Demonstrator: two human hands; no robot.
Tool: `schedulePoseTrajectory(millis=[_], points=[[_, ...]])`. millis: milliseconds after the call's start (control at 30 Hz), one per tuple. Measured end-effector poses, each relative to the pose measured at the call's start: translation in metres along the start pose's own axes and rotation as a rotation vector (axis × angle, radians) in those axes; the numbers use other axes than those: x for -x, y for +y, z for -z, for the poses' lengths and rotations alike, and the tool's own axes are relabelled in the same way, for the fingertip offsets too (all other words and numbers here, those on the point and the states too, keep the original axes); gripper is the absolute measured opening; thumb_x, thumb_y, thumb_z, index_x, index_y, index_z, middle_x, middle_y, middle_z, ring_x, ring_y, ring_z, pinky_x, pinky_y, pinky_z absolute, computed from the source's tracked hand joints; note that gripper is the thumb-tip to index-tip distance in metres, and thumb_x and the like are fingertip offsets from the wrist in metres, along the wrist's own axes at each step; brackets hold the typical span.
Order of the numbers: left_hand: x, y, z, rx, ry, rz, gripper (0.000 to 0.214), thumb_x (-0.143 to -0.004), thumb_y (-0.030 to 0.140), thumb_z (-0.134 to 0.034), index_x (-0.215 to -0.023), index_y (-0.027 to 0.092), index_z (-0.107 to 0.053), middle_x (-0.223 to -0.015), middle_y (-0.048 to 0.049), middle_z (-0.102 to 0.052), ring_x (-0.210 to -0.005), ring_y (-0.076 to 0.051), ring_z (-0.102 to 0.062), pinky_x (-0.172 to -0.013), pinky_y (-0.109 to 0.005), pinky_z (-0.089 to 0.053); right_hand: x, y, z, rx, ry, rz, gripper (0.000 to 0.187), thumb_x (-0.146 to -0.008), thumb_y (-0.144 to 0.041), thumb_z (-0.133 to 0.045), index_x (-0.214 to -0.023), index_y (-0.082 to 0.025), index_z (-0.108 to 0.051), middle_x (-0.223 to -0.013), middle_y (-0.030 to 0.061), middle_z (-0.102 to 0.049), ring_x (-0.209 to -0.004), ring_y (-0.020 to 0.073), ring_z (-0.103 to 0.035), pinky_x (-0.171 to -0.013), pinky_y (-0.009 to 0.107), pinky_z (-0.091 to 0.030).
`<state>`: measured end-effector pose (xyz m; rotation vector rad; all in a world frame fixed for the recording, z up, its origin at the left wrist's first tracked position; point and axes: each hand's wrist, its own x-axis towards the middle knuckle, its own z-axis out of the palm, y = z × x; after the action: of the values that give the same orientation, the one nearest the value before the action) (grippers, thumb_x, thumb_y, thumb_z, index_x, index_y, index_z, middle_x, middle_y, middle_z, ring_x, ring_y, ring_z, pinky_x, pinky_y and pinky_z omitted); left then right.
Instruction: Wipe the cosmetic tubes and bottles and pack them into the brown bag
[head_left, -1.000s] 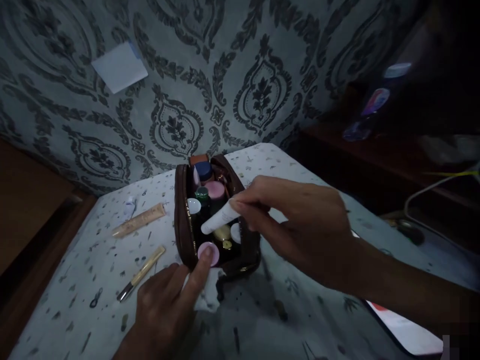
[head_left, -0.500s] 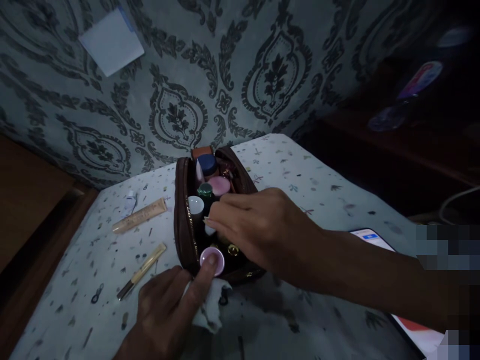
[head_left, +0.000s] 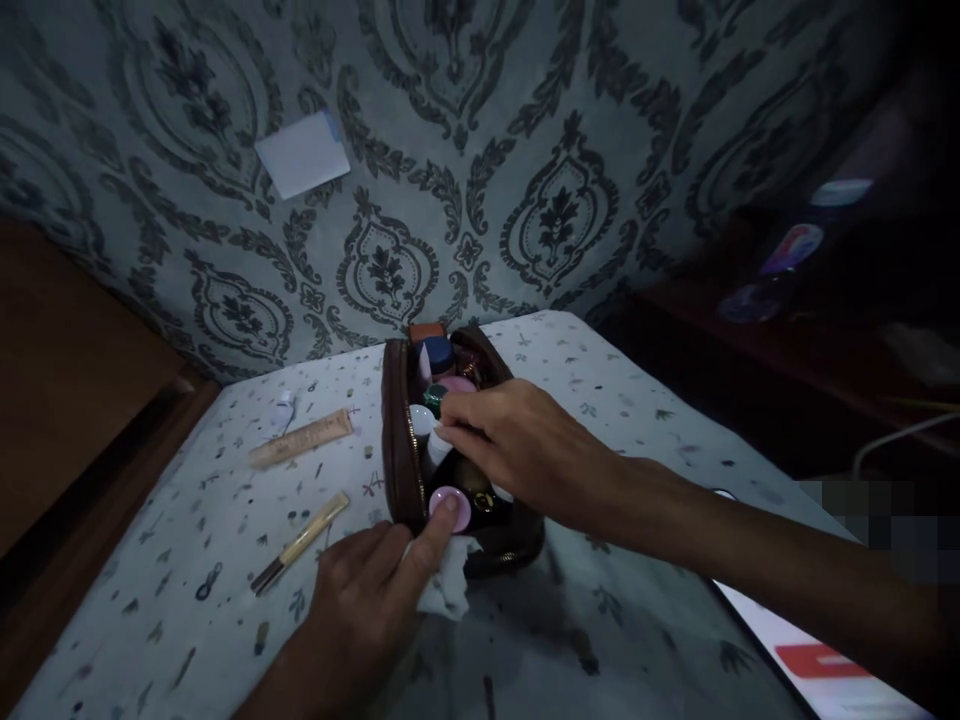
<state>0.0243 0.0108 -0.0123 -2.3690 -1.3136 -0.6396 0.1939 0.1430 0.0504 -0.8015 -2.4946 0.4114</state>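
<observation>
An open brown cosmetics pouch (head_left: 396, 455) stands on the patterned tabletop, packed with several small jars and bottles. My right hand (head_left: 517, 445) reaches into it from the right, fingers closed on a white tube (head_left: 436, 448) standing among the bottles. My left hand (head_left: 367, 605) rests at the pouch's near end. Its forefinger presses a pink round lid (head_left: 450, 508), and a white tissue (head_left: 448, 585) is tucked under the hand.
A beige tube (head_left: 301, 438) and a slim gold-capped stick (head_left: 300, 542) lie left of the pouch on the table (head_left: 187, 560). A lit phone (head_left: 817, 660) lies at the near right. Patterned wall behind, with a white note (head_left: 302, 153). Dark furniture stands right.
My right hand brought the white tube down from above the pouch and stood it among the bottles. My left hand kept its finger on the pink lid. The camera shifted slightly.
</observation>
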Motion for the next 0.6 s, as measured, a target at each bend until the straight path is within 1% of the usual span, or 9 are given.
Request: schedulePoseTrajectory(millis=[67,167,233,300,400,467,533,600], points=[[0.002,0.0,-0.001,0.011,-0.005,0.008,0.068,-0.091,0.002,-0.034,-0.156,0.011,-0.022,-0.07,-0.0003,-0.061,-0.057,-0.014,-0.057,-0.05,-0.024,-0.046,-0.002,-0.003,-0.001,0.052,-0.008,-0.001,0.025,-0.088,-0.014,-0.056,-0.064,-0.016,-0.055,-0.057,-0.0015,-0.052,-0.051,0.0093,-0.042,-0.053,0.025,-0.023],[0.003,0.0,0.0,0.015,0.002,0.011,0.063,-0.094,0.005,-0.031,-0.156,0.011,-0.022,-0.072,-0.0019,-0.063,-0.059,-0.016,-0.06,-0.051,-0.027,-0.048,-0.005,-0.006,-0.001,0.078,0.032,-0.003,0.023,-0.089,-0.014,-0.054,-0.066,-0.016,-0.056,-0.06,-0.0004,-0.055,-0.054,0.0106,-0.047,-0.055,0.025,-0.026],[0.002,0.0,0.001,0.006,0.015,0.012,0.061,-0.096,0.007,-0.028,-0.156,0.011,-0.021,-0.073,-0.0023,-0.065,-0.06,-0.016,-0.061,-0.052,-0.026,-0.049,-0.006,-0.007,0.005,0.039,0.057,-0.008,0.025,-0.089,-0.015,-0.054,-0.064,-0.017,-0.056,-0.057,-0.0017,-0.054,-0.053,0.0103,-0.048,-0.054,0.024,-0.028],[0.002,-0.001,0.002,-0.004,0.02,0.007,0.06,-0.097,0.007,-0.028,-0.157,0.011,-0.02,-0.072,-0.0016,-0.065,-0.058,-0.015,-0.061,-0.05,-0.025,-0.048,-0.005,-0.007,0.018,-0.028,0.103,-0.002,0.027,-0.089,-0.015,-0.054,-0.062,-0.017,-0.056,-0.053,-0.0032,-0.052,-0.05,0.0096,-0.046,-0.053,0.024,-0.029],[0.004,-0.003,0.001,0.001,0.01,-0.004,0.063,-0.095,0.005,-0.03,-0.156,0.011,-0.02,-0.072,-0.0016,-0.065,-0.057,-0.015,-0.061,-0.048,-0.024,-0.048,-0.005,-0.009,0.048,-0.131,0.245,0.013,0.024,-0.089,-0.018,-0.055,-0.065,-0.017,-0.061,-0.053,-0.0032,-0.055,-0.049,0.0101,-0.049,-0.051,0.023,-0.032],[0.007,-0.005,-0.001,0.017,-0.009,-0.013,0.067,-0.091,0.003,-0.033,-0.156,0.01,-0.022,-0.075,-0.0031,-0.066,-0.061,-0.016,-0.063,-0.05,-0.025,-0.051,-0.006,-0.011,0.064,-0.138,0.367,0.016,0.021,-0.089,-0.021,-0.057,-0.069,-0.018,-0.064,-0.055,-0.0029,-0.058,-0.051,0.011,-0.052,-0.051,0.023,-0.034],[0.01,-0.007,-0.004,0.02,-0.019,-0.017,0.072,-0.086,0.002,-0.037,-0.156,0.011,-0.022,-0.078,-0.0038,-0.067,-0.063,-0.016,-0.064,-0.052,-0.026,-0.053,-0.01,-0.011,0.07,-0.088,0.468,0.008,0.02,-0.088,-0.021,-0.057,-0.069,-0.018,-0.064,-0.055,-0.0026,-0.059,-0.052,0.0117,-0.054,-0.053,0.023,-0.036],[0.011,-0.008,-0.005,0.01,-0.023,-0.019,0.077,-0.083,0.0,-0.039,-0.157,0.011,-0.02,-0.078,-0.0035,-0.067,-0.063,-0.017,-0.064,-0.053,-0.027,-0.053,-0.017,-0.01,0.066,-0.028,0.508,-0.005,0.02,-0.088,-0.02,-0.057,-0.069,-0.018,-0.064,-0.057,-0.0019,-0.061,-0.054,0.0119,-0.055,-0.055,0.024,-0.036]])
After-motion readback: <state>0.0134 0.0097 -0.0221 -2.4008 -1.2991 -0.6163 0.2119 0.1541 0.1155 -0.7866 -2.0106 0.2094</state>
